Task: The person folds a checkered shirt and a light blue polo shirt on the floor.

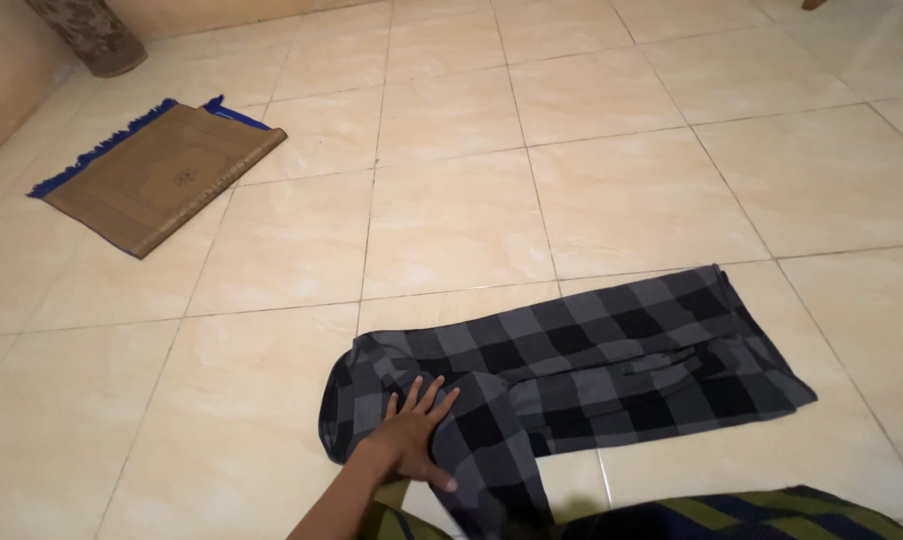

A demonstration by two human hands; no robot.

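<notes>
Your left hand (412,435) lies flat with its fingers spread, palm down on the grey-and-black checked cloth garment (582,370) that is laid out on the cream tiled floor (452,200). Your right hand is out of the picture, so its state cannot be told.

No package, label or sign shows anywhere in the view — only cloth, a mat and tiles.

The checked garment stretches across the lower middle of the floor, from just under your hand at its left end to a squared-off end at the right. It is folded lengthwise into a long band (the layers overlap along the middle, with soft creases there), and near your hand one part turns downward toward the bottom edge. The left end, under your palm, looks bunched and rounded.

At the very bottom lies a second cloth, dark with green and blue checks (732,515) — close to the garment's lower edge.

Well apart, at the upper left, a brown woven mat with a blue fringed border (162,175) lies on the tiles.
</notes>
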